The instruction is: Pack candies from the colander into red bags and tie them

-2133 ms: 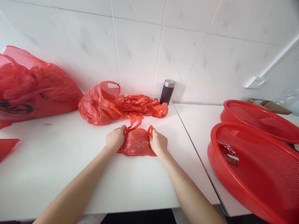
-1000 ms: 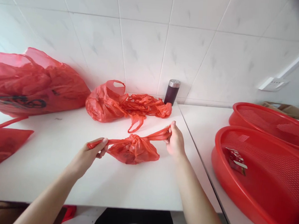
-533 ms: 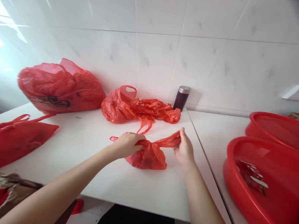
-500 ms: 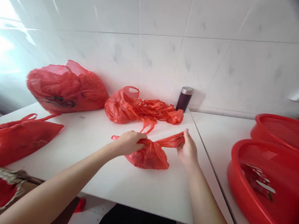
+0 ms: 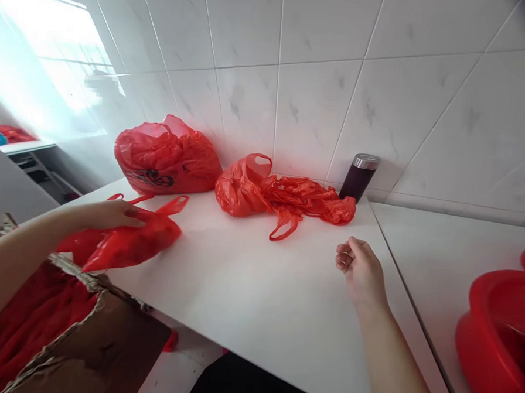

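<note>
At the left of the white table point(image 5: 240, 277), my left hand point(image 5: 114, 214) grips a filled red plastic bag point(image 5: 143, 243) near its top. Another red bag point(image 5: 79, 242) lies partly hidden behind it and under my wrist. Over the right part of the table, my right hand point(image 5: 360, 263) has its fingers curled in, with nothing in them. Beyond the hands, a red bag with a loop handle point(image 5: 240, 189) adjoins a heap of crumpled red bags point(image 5: 306, 196).
A large red bag point(image 5: 167, 162) and a dark bottle point(image 5: 358, 179) stand by the tiled wall. A cardboard box point(image 5: 105, 335) holding red material sits at the lower left. Red plastic baskets point(image 5: 480, 325) are at the right.
My left hand has carried the red bag from the middle to the left. My right hand has let go of the bag's handle. The view has turned left.
</note>
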`<state>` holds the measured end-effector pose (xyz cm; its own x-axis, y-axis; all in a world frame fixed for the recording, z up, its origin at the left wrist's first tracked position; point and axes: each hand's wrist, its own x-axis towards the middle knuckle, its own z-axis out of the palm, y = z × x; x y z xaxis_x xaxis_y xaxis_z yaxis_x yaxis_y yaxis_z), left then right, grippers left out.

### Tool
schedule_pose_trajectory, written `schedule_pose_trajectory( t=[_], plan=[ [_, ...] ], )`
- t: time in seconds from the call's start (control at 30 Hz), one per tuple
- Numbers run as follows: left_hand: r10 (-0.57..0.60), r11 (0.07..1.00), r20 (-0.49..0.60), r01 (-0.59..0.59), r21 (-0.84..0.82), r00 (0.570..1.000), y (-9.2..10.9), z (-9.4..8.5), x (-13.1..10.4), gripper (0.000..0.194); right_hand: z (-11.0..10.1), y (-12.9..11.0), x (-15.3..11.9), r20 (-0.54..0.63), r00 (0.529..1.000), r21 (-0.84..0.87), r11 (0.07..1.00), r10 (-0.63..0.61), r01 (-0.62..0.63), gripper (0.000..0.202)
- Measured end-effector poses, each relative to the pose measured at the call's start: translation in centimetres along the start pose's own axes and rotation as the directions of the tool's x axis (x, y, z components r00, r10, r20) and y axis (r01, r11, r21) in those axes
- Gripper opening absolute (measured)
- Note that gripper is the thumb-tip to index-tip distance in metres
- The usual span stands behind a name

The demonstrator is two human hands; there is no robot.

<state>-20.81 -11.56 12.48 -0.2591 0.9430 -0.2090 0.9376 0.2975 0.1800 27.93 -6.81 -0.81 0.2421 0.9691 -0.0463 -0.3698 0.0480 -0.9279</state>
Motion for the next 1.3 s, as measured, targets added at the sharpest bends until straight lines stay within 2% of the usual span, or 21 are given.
schedule_pose_trajectory(
  t=[0.07, 0.13, 0.2, 0.27, 0.33, 0.4, 0.5, 0.57, 0.63, 0.7, 0.73, 0.8, 0.87, 0.93, 1.0, 1.03, 1.1, 1.13, 1.2, 1.23, 1.3],
  plan=[
    [-0.053, 0.998, -0.015, 0.053, 0.017, 0.998, -2.7, -0.5, 0.4, 0.027, 0.1, 0.0, 0.3, -0.013, 1.000, -0.067, 0.998, -0.014, 0.013, 0.032],
    [-0.090, 0.995, -0.048, 0.092, 0.044, 0.995, -4.5, -0.7, 1.2, 0.035, 0.2, -0.1, 1.2, -0.029, 0.998, -0.169, 0.984, -0.064, 0.059, 0.031],
    [-0.090, 0.994, -0.098, 0.096, 0.057, 0.991, -5.0, -0.4, 2.1, 0.045, 0.3, -0.3, 2.9, -0.016, 0.986, -0.333, 0.931, -0.167, 0.152, 0.028],
    [-0.022, 0.999, -0.148, 0.026, 0.024, 0.989, -3.9, 0.4, 2.9, 0.051, 0.5, -0.4, 5.2, 0.044, 0.958, -0.551, 0.793, -0.284, 0.261, 0.026],
    [0.082, 0.994, -0.148, -0.092, -0.062, 0.986, -1.1, 1.6, 3.1, 0.049, 0.7, -0.4, 7.6, 0.101, 0.933, -0.708, 0.634, -0.345, 0.311, 0.024],
    [0.195, 0.968, -0.075, -0.204, -0.148, 0.978, 2.7, 2.8, 2.6, 0.043, 0.8, -0.3, 9.8, 0.093, 0.928, -0.775, 0.558, -0.361, 0.295, 0.019],
    [0.353, 0.929, 0.048, -0.344, -0.132, 0.934, 8.5, 3.9, 1.2, 0.036, 0.9, -0.2, 11.9, 0.041, 0.923, -0.799, 0.542, -0.383, 0.260, 0.015],
    [0.425, 0.904, 0.103, -0.414, -0.112, 0.900, 11.6, 4.2, 0.5, 0.035, 1.0, -0.7, 12.6, 0.013, 0.906, -0.795, 0.545, -0.424, 0.266, 0.015],
    [0.476, 0.878, 0.149, -0.459, -0.133, 0.867, 14.0, 4.3, 0.3, 0.036, 1.1, -1.9, 12.7, -0.027, 0.863, -0.781, 0.549, -0.505, 0.298, 0.019],
    [0.527, 0.846, 0.167, -0.495, -0.198, 0.833, 16.1, 4.5, 0.7, 0.036, 1.2, -3.5, 12.3, -0.083, 0.788, -0.761, 0.549, -0.610, 0.345, 0.027],
    [0.552, 0.825, 0.148, -0.510, -0.245, 0.821, 17.1, 4.6, 1.0, 0.037, 1.2, -4.3, 11.9, -0.110, 0.748, -0.754, 0.545, -0.654, 0.367, 0.030],
    [0.579, 0.770, 0.031, -0.534, -0.349, 0.815, 19.3, 4.9, 1.4, 0.041, 1.4, -5.6, 10.4, -0.136, 0.683, -0.716, 0.548, -0.717, 0.433, 0.029],
    [0.564, 0.690, -0.121, -0.546, -0.475, 0.817, 21.6, 5.2, 1.4, 0.050, 1.6, -6.1, 8.1, -0.111, 0.653, -0.643, 0.555, -0.749, 0.527, 0.022],
    [0.547, 0.563, -0.186, -0.523, -0.640, 0.816, 23.8, 5.5, 0.9, 0.061, 2.0, -5.8, 5.2, -0.038, 0.642, -0.575, 0.542, -0.766, 0.613, 0.016],
    [0.569, 0.423, -0.131, -0.426, -0.799, 0.812, 25.7, 6.2, 0.3, 0.065, 2.4, -5.0, 2.1, 0.086, 0.637, -0.567, 0.488, -0.766, 0.663, 0.015],
    [0.585, 0.382, -0.085, -0.367, -0.848, 0.807, 26.5, 6.7, 0.1, 0.066, 2.5, -4.5, 0.7, 0.153, 0.634, -0.574, 0.454, -0.758, 0.681, 0.017],
    [0.624, 0.369, -0.010, -0.306, -0.878, 0.781, 27.3, 8.0, -0.1, 0.059, 2.2, -3.8, -1.5, 0.252, 0.640, -0.577, 0.418, -0.726, 0.701, 0.023],
    [0.644, 0.380, 0.006, -0.313, -0.871, 0.765, 27.4, 8.8, -0.1, 0.050, 1.9, -3.6, -2.2, 0.261, 0.660, -0.576, 0.435, -0.704, 0.692, 0.024],
    [0.667, 0.399, 0.005, -0.352, -0.847, 0.745, 26.9, 10.1, 0.0, 0.031, 0.7, -3.4, -2.8, 0.178, 0.738, -0.570, 0.543, -0.651, 0.616, 0.024],
    [0.656, 0.406, -0.004, -0.357, -0.842, 0.755, 26.4, 10.6, 0.2, 0.031, -0.1, -3.4, -2.8, 0.099, 0.787, -0.560, 0.620, -0.609, 0.550, 0.024],
    [0.593, 0.418, -0.004, -0.312, -0.854, 0.805, 25.1, 11.2, 0.3, 0.033, -1.8, -3.4, -2.3, -0.071, 0.868, -0.508, 0.767, -0.491, 0.392, 0.027]
  ],
)
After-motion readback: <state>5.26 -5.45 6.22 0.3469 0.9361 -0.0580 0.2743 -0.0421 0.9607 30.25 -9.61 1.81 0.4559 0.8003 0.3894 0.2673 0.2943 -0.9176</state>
